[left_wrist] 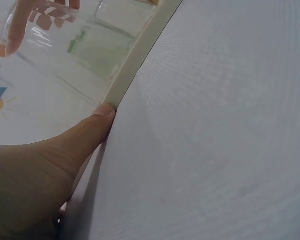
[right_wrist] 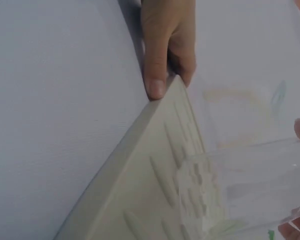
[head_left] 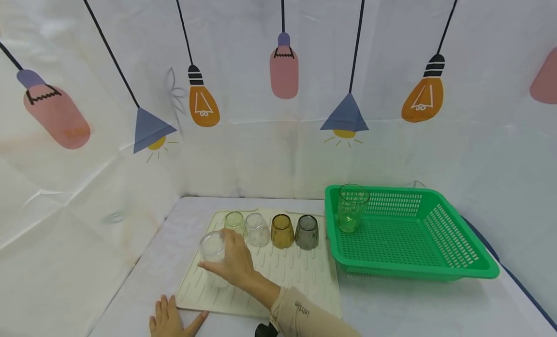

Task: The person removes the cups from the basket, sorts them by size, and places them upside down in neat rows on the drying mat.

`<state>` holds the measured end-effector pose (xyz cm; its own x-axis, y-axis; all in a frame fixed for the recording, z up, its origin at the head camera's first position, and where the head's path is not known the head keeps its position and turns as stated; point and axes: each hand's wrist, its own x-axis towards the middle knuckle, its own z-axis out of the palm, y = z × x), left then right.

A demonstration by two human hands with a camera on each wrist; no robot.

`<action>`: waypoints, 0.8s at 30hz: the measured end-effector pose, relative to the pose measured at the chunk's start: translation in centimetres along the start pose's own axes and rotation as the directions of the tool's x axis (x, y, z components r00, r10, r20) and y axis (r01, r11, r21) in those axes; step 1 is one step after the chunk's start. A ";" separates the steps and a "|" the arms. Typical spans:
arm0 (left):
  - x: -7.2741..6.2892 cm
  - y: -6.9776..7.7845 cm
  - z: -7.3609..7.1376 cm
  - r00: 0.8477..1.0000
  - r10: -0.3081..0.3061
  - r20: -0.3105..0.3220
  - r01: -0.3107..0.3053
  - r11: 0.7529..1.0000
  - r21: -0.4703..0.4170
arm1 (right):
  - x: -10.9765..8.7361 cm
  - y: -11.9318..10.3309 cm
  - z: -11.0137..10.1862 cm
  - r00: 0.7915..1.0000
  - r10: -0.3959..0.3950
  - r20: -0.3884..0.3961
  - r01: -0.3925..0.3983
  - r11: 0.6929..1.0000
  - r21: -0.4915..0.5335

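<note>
My right hand grips a tall clear glass near its top, thumb on one side and fingers on the other. The glass is at the left part of a cream ridged drying mat; its lower end is right at the ridges in the right wrist view. My left hand lies at the mat's front left corner with fingers spread, its thumb touching the front edge. Along the back of the mat, a pale green glass, a clear glass, an amber glass and a grey glass stand upside down.
A green plastic basket stands right of the mat, with a tall green-tinted glass upright in its left side. A white sheet printed with lamps hangs behind the white table.
</note>
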<state>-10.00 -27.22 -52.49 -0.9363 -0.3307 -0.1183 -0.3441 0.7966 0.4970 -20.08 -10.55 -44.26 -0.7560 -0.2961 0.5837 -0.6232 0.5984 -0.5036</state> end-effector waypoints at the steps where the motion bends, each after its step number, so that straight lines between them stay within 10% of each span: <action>1: 0.0 0.0 0.0 1.000 0.001 0.001 -0.001 1.000 -0.002 | -0.1 0.0 0.1 1.000 -0.006 -0.010 0.006 1.000 0.009; 9: -0.4 0.3 -0.4 1.000 0.000 0.002 0.000 1.000 0.006 | 0.0 0.3 0.1 0.994 -0.090 0.057 0.086 0.994 0.060; 24: -0.4 0.6 -0.5 1.000 -0.007 -0.012 0.007 1.000 0.018 | -0.1 3.0 -3.7 0.936 0.042 0.349 -0.125 0.968 0.219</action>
<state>-9.77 -26.85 -51.69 -0.9331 -0.3418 -0.1117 -0.3517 0.8032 0.4808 -21.13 -5.95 -43.45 -0.8036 -0.5124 0.3029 -0.5525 0.4527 -0.6998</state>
